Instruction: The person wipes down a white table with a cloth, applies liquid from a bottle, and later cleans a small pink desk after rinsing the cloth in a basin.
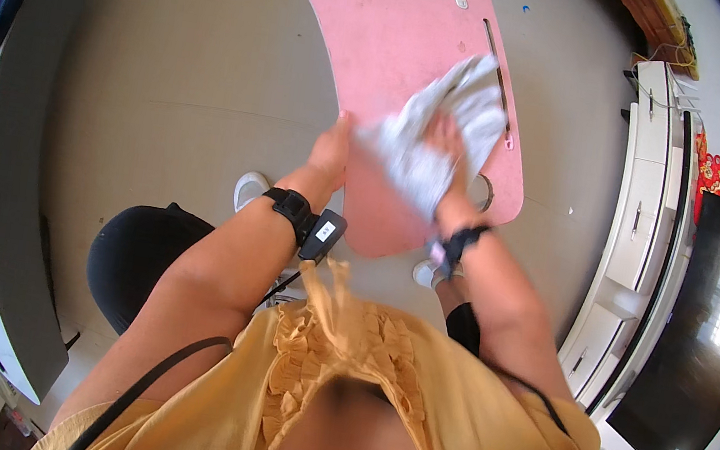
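Note:
A pink tabletop (386,35) with a curved cut-out edge lies before me, a slot and a round cup hole (483,192) along its right side. My left hand (333,149) grips the table's left edge, its thumb on top and its fingers largely hidden. Over the tabletop, my right hand (447,144) holds a light grey-white cloth (418,157), bunched and partly blurred. One corner of the cloth reaches the slot. Black straps with small devices sit around both wrists.
A long dark-topped table (26,143) stands at the left. At the right are a white drawer cabinet (643,175) and a television (696,334). My shoes (251,190) show below the pink table. A small blue piece (526,9) lies on the floor beyond its right edge.

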Demonstrator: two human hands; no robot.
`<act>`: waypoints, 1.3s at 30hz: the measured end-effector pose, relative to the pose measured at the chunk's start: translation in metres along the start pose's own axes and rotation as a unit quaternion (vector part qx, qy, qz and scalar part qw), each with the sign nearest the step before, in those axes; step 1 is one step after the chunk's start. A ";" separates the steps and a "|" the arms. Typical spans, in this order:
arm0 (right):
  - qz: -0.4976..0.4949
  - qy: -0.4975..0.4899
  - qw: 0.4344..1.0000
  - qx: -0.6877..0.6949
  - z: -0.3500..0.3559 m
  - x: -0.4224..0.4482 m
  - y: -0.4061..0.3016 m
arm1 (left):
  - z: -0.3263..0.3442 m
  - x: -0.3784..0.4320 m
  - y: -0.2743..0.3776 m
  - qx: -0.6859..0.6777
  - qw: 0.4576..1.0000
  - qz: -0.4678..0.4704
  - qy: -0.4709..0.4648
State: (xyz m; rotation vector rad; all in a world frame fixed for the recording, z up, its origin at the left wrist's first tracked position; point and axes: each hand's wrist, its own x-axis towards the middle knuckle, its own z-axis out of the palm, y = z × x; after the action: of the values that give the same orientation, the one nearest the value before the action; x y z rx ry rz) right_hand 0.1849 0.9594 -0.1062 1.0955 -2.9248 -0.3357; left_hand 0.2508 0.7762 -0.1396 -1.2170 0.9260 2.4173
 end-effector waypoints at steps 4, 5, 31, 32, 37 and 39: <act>-0.125 -0.009 0.977 0.174 0.004 -0.101 -0.045 | 0.005 0.011 -0.012 -0.023 1.000 0.012 -0.004; -0.133 -0.014 0.970 0.203 -0.024 -0.087 -0.045 | -0.004 0.017 -0.015 -0.053 0.998 0.034 -0.021; -0.050 0.088 0.986 0.136 -0.007 0.006 -0.057 | 0.002 0.046 0.008 -0.083 0.992 0.039 -0.088; -0.082 0.125 0.975 0.164 -0.004 0.040 -0.054 | 0.001 0.042 0.008 -0.096 0.989 0.032 -0.104; -0.081 0.178 0.968 0.157 -0.006 0.139 -0.030 | 0.002 0.028 0.018 -0.107 0.985 -0.035 -0.134; -0.079 0.148 0.977 0.135 -0.004 0.131 -0.039 | -0.007 0.036 0.023 -0.066 0.993 -0.009 -0.096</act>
State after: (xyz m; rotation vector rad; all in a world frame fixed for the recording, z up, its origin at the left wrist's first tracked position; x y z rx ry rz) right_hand 0.1114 0.8455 -0.1197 1.2846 -2.6767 0.2177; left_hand 0.2213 0.7532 -0.1617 -1.0047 0.7070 2.5621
